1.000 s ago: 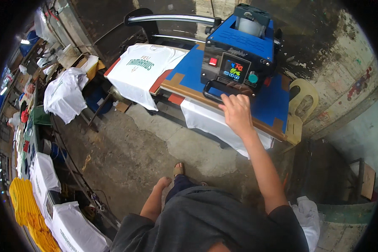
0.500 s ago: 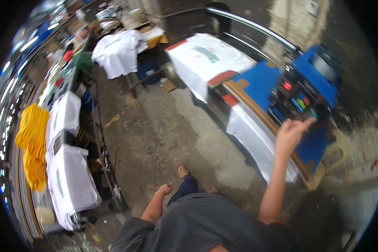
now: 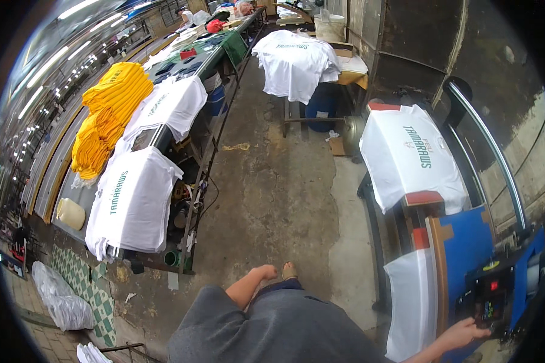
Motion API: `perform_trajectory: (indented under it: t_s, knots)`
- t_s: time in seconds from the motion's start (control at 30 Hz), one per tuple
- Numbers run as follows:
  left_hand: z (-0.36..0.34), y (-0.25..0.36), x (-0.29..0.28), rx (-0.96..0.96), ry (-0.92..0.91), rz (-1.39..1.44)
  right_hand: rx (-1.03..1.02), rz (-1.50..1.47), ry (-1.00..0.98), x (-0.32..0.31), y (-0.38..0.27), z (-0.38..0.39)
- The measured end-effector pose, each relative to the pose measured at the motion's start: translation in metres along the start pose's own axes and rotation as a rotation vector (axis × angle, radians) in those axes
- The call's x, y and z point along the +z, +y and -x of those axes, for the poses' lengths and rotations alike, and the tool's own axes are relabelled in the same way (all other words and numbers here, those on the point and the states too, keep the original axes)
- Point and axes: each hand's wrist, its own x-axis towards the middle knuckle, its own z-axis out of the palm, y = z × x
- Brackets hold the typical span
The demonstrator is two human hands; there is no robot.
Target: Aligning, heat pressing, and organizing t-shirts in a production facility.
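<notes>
At the lower right, my right hand (image 3: 466,332) reaches to the control box (image 3: 489,299) of a heat press, a black panel with a red button and a lit display. Its index finger points out along the panel's lower edge, and I see nothing held. My left hand (image 3: 265,271) hangs in front of my body, loosely closed, with nothing visible in it. Ahead of the press, a white printed T-shirt (image 3: 413,154) lies spread over a red-edged platen. Another white shirt (image 3: 399,296) drapes below the press's blue board (image 3: 466,251).
White printed shirts (image 3: 130,199) lie over the left bench beside folded yellow shirts (image 3: 112,109). More white shirts (image 3: 300,63) cover a stand at the back, above a blue drum (image 3: 321,112). A chrome rail (image 3: 490,148) runs along the right. Concrete floor (image 3: 266,187) lies between the rows.
My view has swung right to left, so the benches appear farther right. My right hand stays by the control panel, lower in view. My left arm is bent more across my body.
</notes>
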Motion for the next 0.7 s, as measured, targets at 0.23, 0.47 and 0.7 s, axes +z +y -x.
perform_trajectory:
  t_s: [0.23,0.47,0.7]
  knots:
    - [0.010,-0.037,-0.153,0.054,0.417,0.319,-0.088,-0.125,0.431,-0.009,-0.044,0.011]
    - [-0.011,-0.034,-0.235,-0.069,0.443,0.420,-0.292,-0.865,-0.569,0.078,-0.192,0.120]
    - [-0.038,0.055,-0.281,0.213,0.288,0.525,0.499,-0.876,-1.277,0.268,-0.233,0.210]
